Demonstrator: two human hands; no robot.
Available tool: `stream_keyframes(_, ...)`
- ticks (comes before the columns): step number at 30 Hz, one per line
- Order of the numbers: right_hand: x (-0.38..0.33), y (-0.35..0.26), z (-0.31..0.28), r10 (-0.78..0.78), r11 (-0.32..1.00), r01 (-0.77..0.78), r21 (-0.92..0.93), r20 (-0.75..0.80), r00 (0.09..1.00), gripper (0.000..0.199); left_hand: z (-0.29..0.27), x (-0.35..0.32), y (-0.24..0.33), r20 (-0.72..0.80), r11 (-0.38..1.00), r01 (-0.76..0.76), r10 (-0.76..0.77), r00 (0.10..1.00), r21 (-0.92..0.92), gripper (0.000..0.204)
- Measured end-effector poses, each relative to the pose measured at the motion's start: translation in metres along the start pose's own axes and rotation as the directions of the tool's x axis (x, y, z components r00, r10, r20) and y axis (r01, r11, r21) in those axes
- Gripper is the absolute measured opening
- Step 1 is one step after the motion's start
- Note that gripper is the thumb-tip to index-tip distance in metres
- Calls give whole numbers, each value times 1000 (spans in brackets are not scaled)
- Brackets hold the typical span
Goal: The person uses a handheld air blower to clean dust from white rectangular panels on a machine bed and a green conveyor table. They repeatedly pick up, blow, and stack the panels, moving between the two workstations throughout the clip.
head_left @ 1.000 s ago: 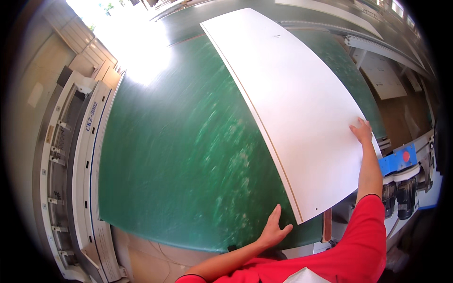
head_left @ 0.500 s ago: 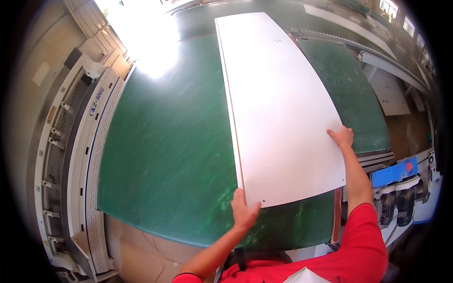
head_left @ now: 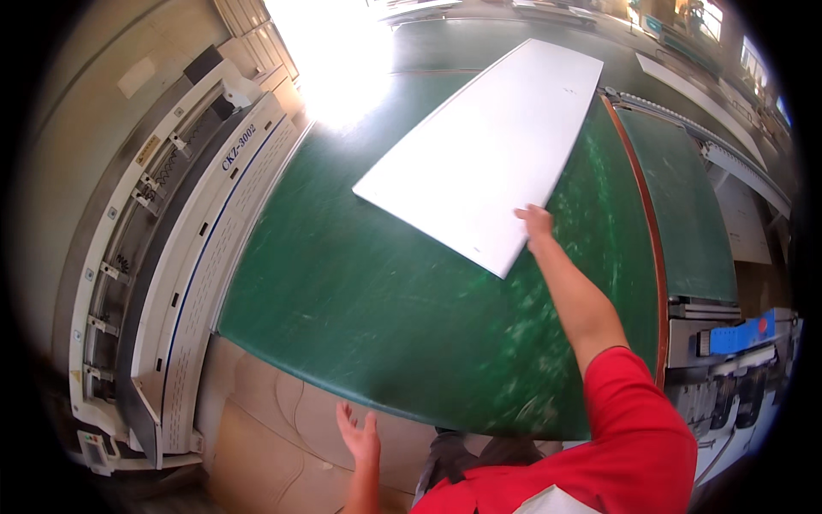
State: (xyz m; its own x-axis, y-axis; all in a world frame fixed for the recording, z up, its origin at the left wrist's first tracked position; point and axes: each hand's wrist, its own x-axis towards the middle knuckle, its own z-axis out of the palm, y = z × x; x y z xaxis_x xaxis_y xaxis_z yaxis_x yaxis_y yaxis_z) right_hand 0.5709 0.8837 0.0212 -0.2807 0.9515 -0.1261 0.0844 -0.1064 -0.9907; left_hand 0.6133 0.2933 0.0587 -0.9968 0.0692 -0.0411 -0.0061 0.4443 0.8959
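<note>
A long white panel (head_left: 488, 141) lies at a slant on the green belt-like table (head_left: 342, 274), its far end pointing up and to the right. My right hand (head_left: 537, 224) is at the panel's right edge near the close corner, with finger or thumb over the top face and the rest of the grip partly hidden. My left hand (head_left: 361, 439) hangs in front of the table's near edge, away from the panel. Its fingers are spread and it holds nothing.
A long white machine (head_left: 210, 206) with a slotted front stands along the left side. On the right, beyond a reddish-brown strip (head_left: 646, 201), are a second green surface (head_left: 676, 206) and a machine unit with a blue part (head_left: 743, 336). Brown sheeting (head_left: 265, 437) covers the floor.
The panel has turned and shifted farther away and left onto the green table. My left hand has let go of its near corner and dropped back; my right hand has moved left with the edge.
</note>
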Motion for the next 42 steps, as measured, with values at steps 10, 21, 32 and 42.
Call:
stream_keyframes(10,-405,-9,162,151,981,78,-180,946,286,57,-94,-126,-124,127,935,343,-352,927,88,61)
stream_keyframes(21,-587,112,71,355,897,407,-174,832,-427,44,-178,-312,-158,-565,792,608,-528,634,-58,39)
stream_keyframes(32,-799,119,192,424,768,619,165,594,-684,43,-447,-391,-352,-734,641,358,-579,-356,-679,60)
stream_keyframes(42,-1038,95,281,469,802,574,164,423,-776,43,-582,-371,-370,-353,258,262,-826,-439,-930,55)
